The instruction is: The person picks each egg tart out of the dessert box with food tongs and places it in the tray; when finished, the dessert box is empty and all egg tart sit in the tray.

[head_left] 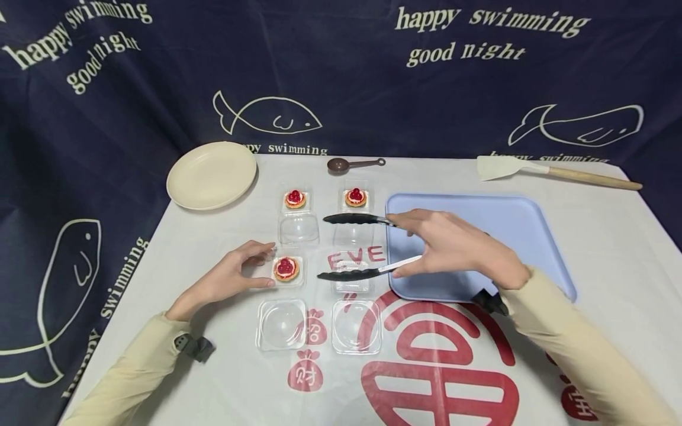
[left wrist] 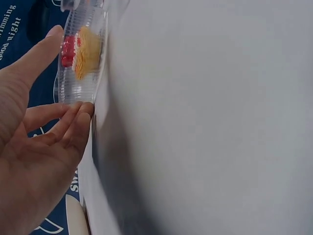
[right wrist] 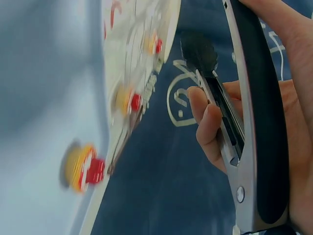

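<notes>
My left hand (head_left: 231,272) holds the left side of a small clear plastic box (left wrist: 80,90), with thumb and fingertips at its edges. A fruit tart (head_left: 286,268) with a red topping sits in that box. My right hand (head_left: 453,239) grips a pair of tongs (right wrist: 247,122). The two black tong tips stand wide apart, nothing between them, over another clear box (head_left: 354,285). In the right wrist view a tart (right wrist: 85,169) stands on the blue tray (head_left: 479,290); my right hand and arm hide it from the head view.
Farther back, two clear boxes hold a tart (head_left: 295,199) and a second tart (head_left: 356,197). Nearer me lie two clear lids, a left lid (head_left: 282,325) and a right lid (head_left: 356,328). A cream plate (head_left: 212,176), brown measuring spoon (head_left: 338,166) and spatula (head_left: 501,167) lie along the back edge.
</notes>
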Available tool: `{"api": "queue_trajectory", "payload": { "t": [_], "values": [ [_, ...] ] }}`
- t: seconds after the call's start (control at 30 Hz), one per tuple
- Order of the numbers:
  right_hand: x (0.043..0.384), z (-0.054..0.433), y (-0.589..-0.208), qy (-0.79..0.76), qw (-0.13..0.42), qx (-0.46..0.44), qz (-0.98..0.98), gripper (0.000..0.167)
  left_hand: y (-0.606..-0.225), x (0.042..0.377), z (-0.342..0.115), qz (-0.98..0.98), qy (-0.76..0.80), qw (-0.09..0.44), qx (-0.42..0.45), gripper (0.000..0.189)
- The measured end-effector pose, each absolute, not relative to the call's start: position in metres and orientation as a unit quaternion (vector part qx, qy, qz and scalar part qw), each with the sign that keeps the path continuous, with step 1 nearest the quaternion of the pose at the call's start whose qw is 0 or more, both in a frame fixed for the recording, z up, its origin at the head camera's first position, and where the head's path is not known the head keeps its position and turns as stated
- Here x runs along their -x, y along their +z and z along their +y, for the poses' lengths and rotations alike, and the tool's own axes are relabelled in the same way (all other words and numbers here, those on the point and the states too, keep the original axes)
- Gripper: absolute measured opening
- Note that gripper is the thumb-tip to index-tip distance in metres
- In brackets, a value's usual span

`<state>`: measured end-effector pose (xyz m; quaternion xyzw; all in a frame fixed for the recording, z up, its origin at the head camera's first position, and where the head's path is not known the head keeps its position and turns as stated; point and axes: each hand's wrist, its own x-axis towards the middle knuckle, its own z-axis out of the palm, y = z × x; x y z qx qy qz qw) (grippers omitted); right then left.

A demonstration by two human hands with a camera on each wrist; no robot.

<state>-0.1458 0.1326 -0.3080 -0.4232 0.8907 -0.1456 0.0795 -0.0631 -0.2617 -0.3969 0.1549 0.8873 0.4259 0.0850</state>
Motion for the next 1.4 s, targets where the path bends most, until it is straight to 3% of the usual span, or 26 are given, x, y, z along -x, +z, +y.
{"api": "queue_trajectory", "payload": {
  "t": [0.4, 0.97, 1.4],
  "values": [
    [0.149, 0.081, -0.317, -0.138, 0.101, 0.480, 0.860, 0.088, -0.397, 0.065, -0.264, 0.882, 0.428, 0.080, -0.181, 0.076],
    [0.157, 0.048, -0.307, -0.117, 0.119, 0.508, 0.845, 0.067, -0.393, 0.072, -0.261, 0.881, 0.428, 0.083, -0.183, 0.073],
    [0.146, 0.014, -0.291, -0.024, 0.117, 0.520, 0.846, 0.035, -0.394, 0.071, -0.263, 0.876, 0.437, 0.096, -0.177, 0.075]
  ]
}}
